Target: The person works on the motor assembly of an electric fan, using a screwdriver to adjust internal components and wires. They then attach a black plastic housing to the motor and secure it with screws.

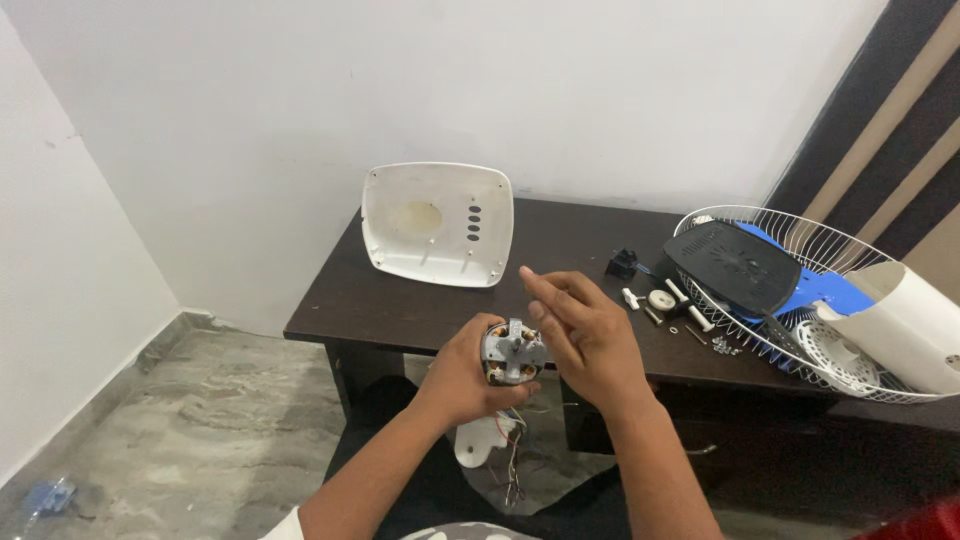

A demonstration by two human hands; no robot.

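head view: a person sits at a dark surface and holds a small fan motor up in front of it
left hand: closed around the motor from below and the side, gripping it tight
right hand: open, fingers loose and a bit curled, holding nothing, just beside the motor's top and maybe touching it (hard to tell)
motor: grey metal with copper coils showing, held in the air, not on the surface; thin wires hang down from it with a small white part
step in hand: it looks like the motor is being looked at or worked on by hand, with the fan taken apart
next move needs: a steady grip from the left hand, and careful fingertips from the right hand to reach the small middle part on top
on the surface: a white back cover leaning on the wall, a wire fan guard with a blue blade and a black cover in it, small screws and white knobs near it
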